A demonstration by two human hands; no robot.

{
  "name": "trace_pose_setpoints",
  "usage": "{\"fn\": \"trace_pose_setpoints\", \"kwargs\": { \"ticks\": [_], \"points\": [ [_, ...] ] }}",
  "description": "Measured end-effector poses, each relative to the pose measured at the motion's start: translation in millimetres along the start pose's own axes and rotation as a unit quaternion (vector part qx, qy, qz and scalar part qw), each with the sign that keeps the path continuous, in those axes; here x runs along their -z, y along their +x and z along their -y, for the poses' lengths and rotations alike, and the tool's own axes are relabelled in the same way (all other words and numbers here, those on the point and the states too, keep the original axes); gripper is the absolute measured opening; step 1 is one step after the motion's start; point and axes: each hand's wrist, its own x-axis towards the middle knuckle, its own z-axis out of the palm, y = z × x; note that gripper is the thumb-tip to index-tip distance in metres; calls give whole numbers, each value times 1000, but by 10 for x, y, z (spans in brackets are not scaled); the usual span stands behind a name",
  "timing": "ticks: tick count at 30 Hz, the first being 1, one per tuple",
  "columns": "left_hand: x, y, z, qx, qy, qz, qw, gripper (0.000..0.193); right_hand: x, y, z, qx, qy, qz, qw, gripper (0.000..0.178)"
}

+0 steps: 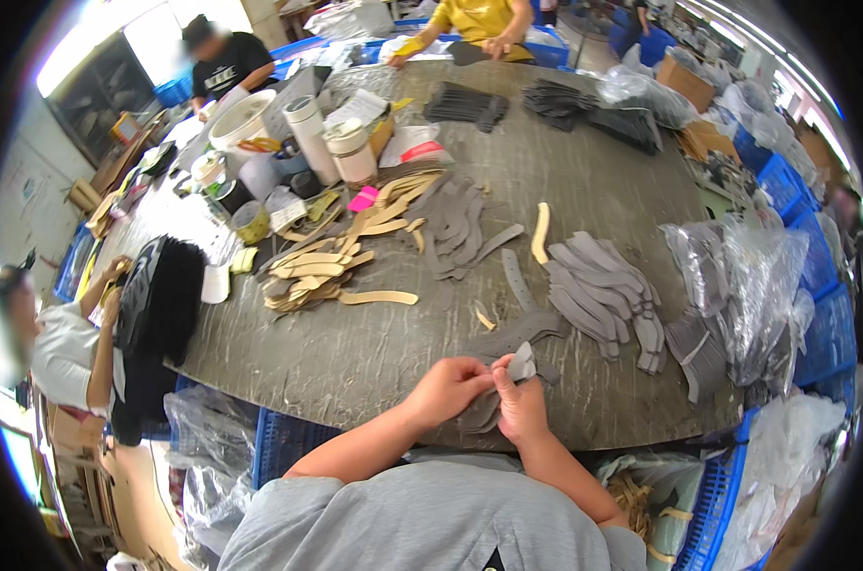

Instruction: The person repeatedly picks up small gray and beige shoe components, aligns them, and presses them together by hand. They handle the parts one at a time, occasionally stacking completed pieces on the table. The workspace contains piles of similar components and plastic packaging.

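Close to the table's near edge, my left hand (448, 390) and my right hand (523, 409) meet over a curved grey strip (522, 363). My right hand grips it between thumb and fingers, and its pale end sticks up past them. The left fingers are pinched together against the same strip; exactly what they pinch is hidden. More grey material (481, 413) shows below and between the hands. Just beyond lie loose grey curved strips (517, 335) and a small tan scrap (486, 321). A fanned pile of grey strips (603, 295) sits to the right.
Tan strips (312, 271) are heaped left of centre beside more grey strips (450, 228). Cups and tubs (350, 152) crowd the far left. Plastic bags (741, 285) and blue crates (824, 328) border the right side. Other people (69, 352) work around the table.
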Motion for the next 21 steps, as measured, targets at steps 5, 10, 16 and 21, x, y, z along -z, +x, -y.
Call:
{"fn": "trace_pose_setpoints", "kwargs": {
  "ticks": [5, 10, 16, 21],
  "points": [
    [111, 80, -52, -58, 107, -13, 992, 17, 44, 61, 17, 34, -3, -22, 999, 36],
    [1269, 512, 64, -13, 532, -272, 802, 29, 96, 56, 150, -3, 95, 23, 995, 37],
    [1318, 475, 161, -136, 343, -175, 913, 7, 16, 67, 200, -155, 170, 51, 972, 21],
    [563, 205, -64, -444, 250, -138, 849, 19, 24, 98, 155, -256, 187, 78, 945, 18]
  ]
}}
